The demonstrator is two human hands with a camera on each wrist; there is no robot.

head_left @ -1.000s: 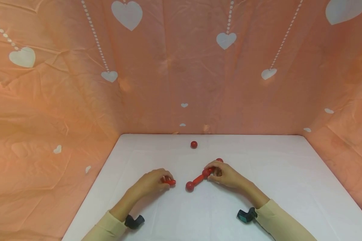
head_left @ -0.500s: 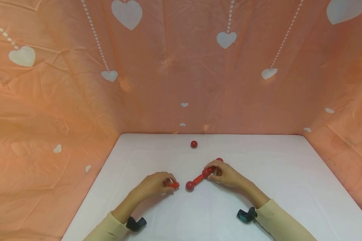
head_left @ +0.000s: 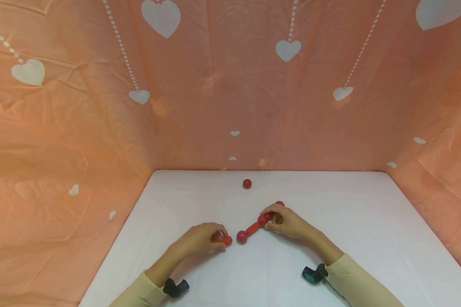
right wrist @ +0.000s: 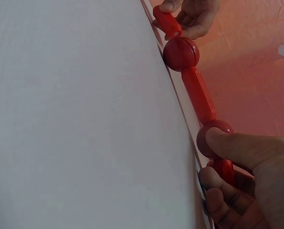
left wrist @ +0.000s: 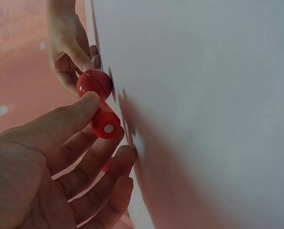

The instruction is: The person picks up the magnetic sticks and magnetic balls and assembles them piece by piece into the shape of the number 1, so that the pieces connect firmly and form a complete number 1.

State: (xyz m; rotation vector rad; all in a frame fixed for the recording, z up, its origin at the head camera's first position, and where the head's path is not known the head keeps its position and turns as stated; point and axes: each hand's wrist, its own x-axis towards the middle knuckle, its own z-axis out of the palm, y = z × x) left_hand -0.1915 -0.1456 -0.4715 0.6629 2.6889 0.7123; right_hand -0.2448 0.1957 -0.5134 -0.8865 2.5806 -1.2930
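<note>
In the head view my left hand pinches a short red rod between thumb and fingers. A pale round disc shows on the rod's end in the left wrist view. Just right of it, a small gap away, is the end ball of a red ball-and-rod chain. A ridged red rod joins that ball to the middle ball. My right hand grips the chain at the middle ball, thumb on it. A second rod, partly hidden by my fingers, runs on toward the far ball.
A loose red ball lies near the back of the white table. Orange cloth with pale hearts hangs behind and at the sides. Dark devices, such as the left one, sit at both wrists.
My left hand has moved right and slightly toward me, bringing the pinched rod nearer the chain's end ball. The right hand and the chain stay put.
</note>
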